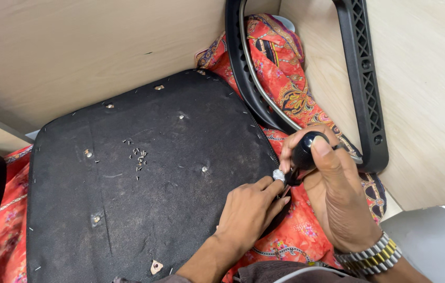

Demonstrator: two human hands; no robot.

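A black-handled screwdriver (306, 152) is gripped in the closed right hand (332, 194) at the right edge of the upturned black seat base (144, 183). Its metal tip is pinched by the left hand's (248, 209) fingers. Loose staples (137, 157) are scattered mid-base; red patterned fabric (285, 78) is spread beneath.

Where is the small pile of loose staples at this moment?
In the head view, the staples lie left of centre on the black seat base, well left of both hands.
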